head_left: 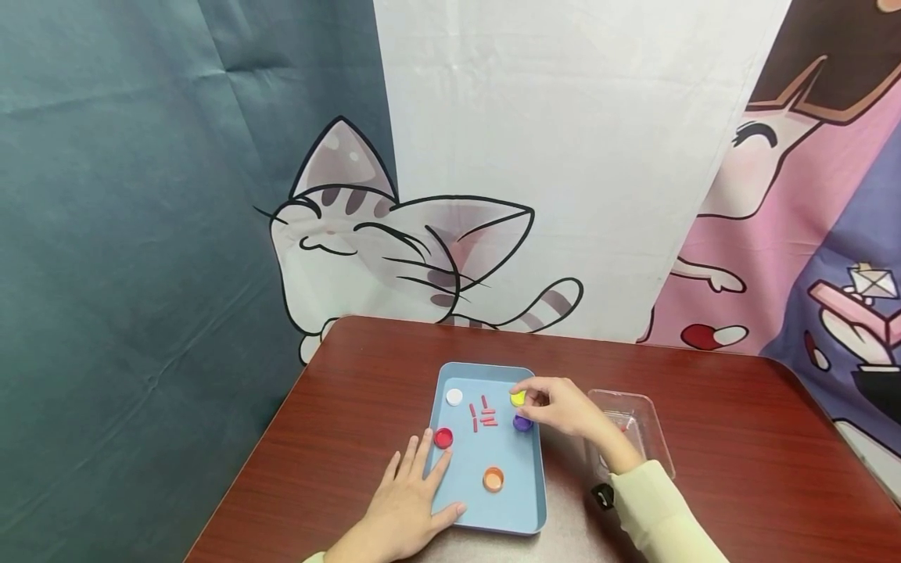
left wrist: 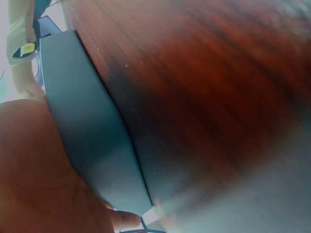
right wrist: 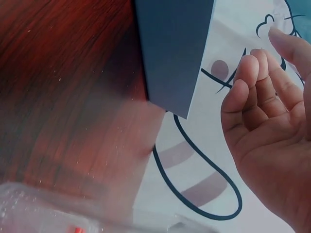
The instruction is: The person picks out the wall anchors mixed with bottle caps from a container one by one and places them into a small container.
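Observation:
My left hand (head_left: 408, 500) lies with fingers spread over the left edge of the blue tray (head_left: 472, 512), its fingertips by a red cap (head_left: 443, 438). My right hand (head_left: 559, 405) is over the tray's right side, fingers bent, thumb apart from them. A yellow cap (head_left: 518, 398) shows between its index finger and thumb, with a purple cap (head_left: 522, 423) just nearer. In the right wrist view, nothing shows between thumb and fingers (right wrist: 248, 73). Several short red sticks (head_left: 484, 418) lie mid-tray. A white cap (head_left: 454, 397) and an orange cap (head_left: 493, 479) also sit inside.
A clear plastic box (head_left: 658, 438) stands right of the tray, under my right forearm, with something red inside. A black device (head_left: 603, 496) is at my right wrist. The reddish-brown table (head_left: 739, 438) ends at a cartoon-printed cloth (head_left: 584, 156).

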Motion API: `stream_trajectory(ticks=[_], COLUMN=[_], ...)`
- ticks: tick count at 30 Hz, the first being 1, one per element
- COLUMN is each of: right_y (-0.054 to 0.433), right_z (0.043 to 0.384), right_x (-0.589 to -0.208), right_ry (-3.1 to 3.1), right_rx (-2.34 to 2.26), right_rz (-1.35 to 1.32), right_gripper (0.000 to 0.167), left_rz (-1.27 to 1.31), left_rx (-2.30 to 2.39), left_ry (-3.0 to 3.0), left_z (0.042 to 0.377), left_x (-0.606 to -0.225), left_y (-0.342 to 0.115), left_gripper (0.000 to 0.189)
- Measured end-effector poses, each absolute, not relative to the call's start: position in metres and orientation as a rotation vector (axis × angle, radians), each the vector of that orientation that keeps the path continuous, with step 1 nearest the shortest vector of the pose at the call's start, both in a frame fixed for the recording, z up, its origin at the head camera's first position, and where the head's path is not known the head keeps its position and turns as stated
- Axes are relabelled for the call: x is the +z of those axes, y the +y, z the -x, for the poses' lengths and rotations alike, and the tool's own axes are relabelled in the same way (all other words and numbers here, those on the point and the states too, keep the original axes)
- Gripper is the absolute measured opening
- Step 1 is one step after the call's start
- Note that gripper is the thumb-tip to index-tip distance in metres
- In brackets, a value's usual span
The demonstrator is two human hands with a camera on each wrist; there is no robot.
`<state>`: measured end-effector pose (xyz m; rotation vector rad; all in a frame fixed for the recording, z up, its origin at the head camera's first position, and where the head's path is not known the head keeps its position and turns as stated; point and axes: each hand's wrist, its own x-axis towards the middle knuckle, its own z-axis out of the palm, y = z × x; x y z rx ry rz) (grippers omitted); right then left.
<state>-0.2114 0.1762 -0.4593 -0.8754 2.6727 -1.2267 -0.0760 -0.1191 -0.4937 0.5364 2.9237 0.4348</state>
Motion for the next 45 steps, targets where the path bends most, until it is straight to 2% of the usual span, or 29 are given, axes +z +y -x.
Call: stream_trajectory(ticks=[34,45], right_y=[0.138,0.131], right_z=[0.250,0.254], right_x=[-0.486,-0.497], right_ry=[2.710,2.755], right_rx=[-1.104,-1.099], right_rz=[0.959,0.889], right_gripper=[0.025,0.022], left_rz=[-0.545,-0.551], left_rx=[0.419,0.402], left_ry=[2.944,2.951], left_z=[0.077,0.076], left_x=[-0.496,-0.495], left_y=[-0.119,-0.118], left_gripper=[0.082,0.082])
